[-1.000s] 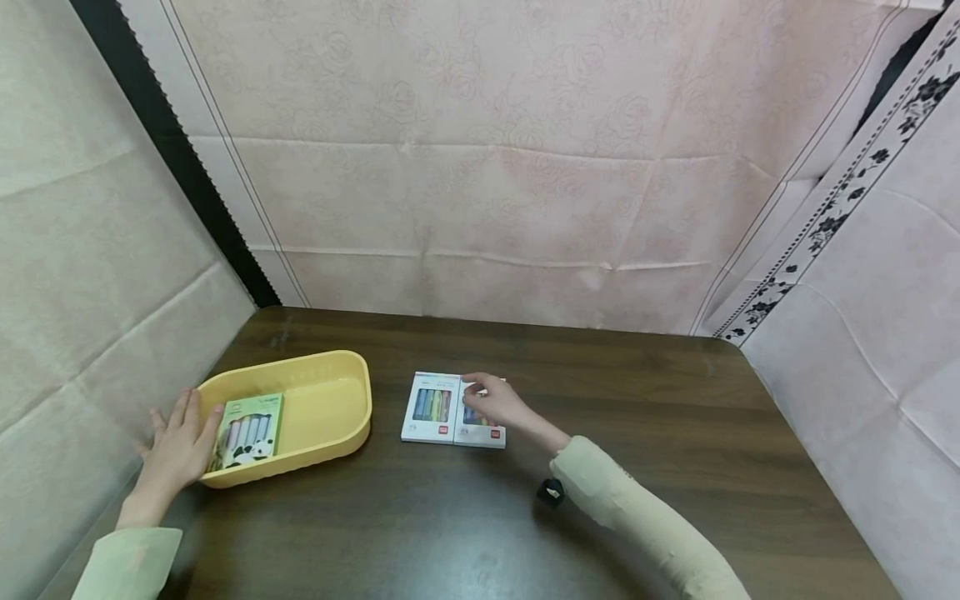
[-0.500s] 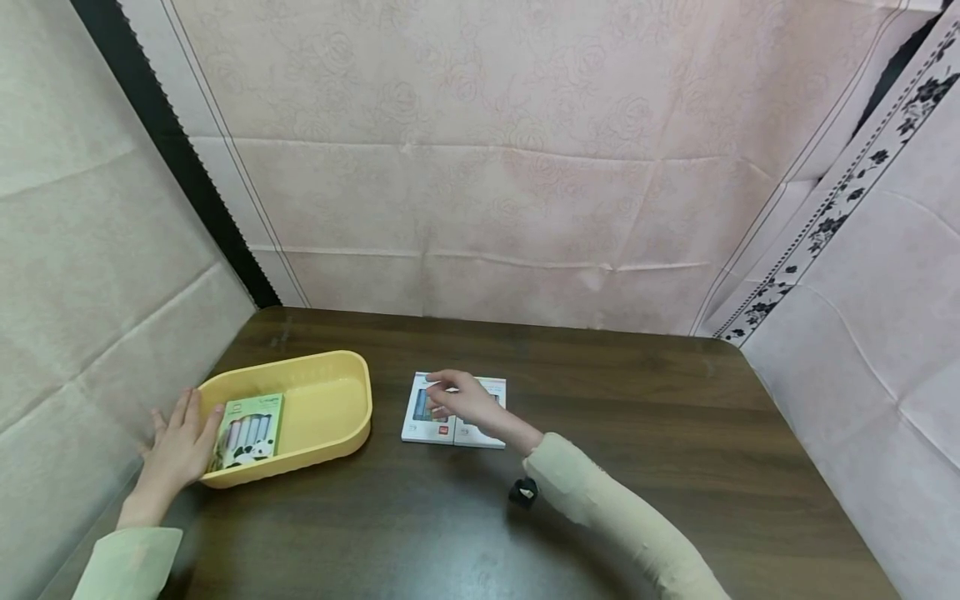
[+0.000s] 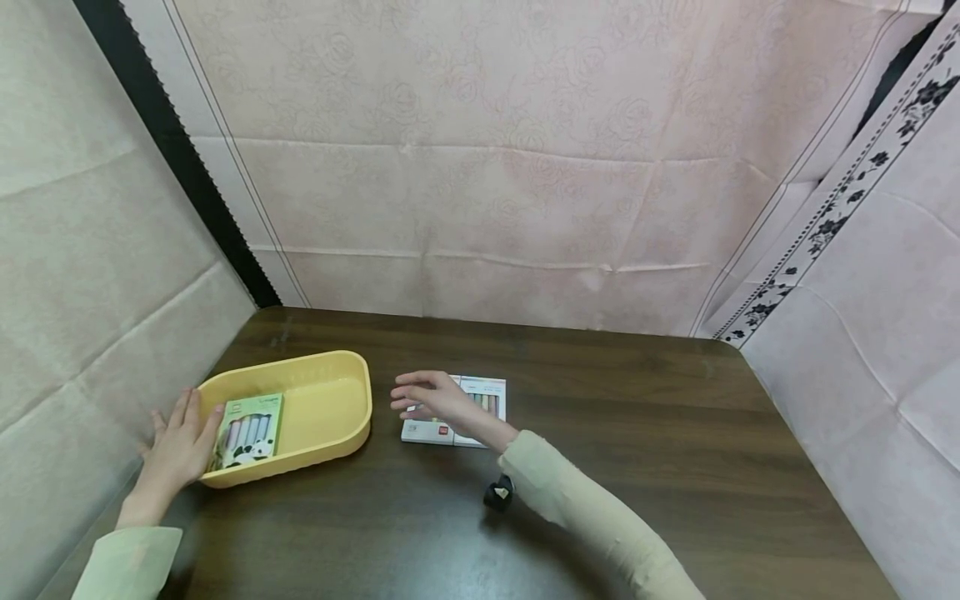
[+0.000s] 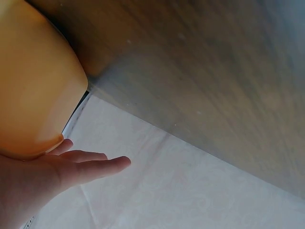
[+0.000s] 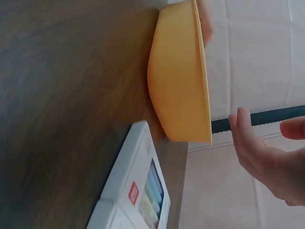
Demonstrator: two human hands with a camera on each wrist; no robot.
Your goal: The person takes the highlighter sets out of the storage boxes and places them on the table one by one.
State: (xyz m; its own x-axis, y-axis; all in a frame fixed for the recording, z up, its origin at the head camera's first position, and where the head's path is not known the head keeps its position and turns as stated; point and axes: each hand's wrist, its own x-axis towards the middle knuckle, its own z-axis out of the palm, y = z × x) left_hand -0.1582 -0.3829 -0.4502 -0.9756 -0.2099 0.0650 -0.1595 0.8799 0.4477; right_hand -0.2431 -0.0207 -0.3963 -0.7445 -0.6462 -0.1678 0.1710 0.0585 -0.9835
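My left hand (image 3: 176, 450) rests on the left rim of a yellow tray (image 3: 322, 408), fingers straight and spread; the left wrist view shows the hand (image 4: 71, 171) against the tray's corner. Inside the tray, at its left end, lies a green box of markers (image 3: 253, 427) with a panda picture. My right hand (image 3: 441, 402) hovers over two white boxes lying side by side, its fingers loosely bent and holding nothing. It hides most of the left white box (image 3: 423, 432) and part of the right white box (image 3: 489, 387). Coloured sticks show through their windows.
Everything stands on a dark brown wooden table (image 3: 600, 400). Pale cloth (image 3: 487, 208) hangs behind it and on both sides. A small black device (image 3: 498, 493) sits at the right wrist.
My right hand has moved left, from over the right white box to over the left one, and its fingers have straightened somewhat. The left hand, tray and boxes have not moved.
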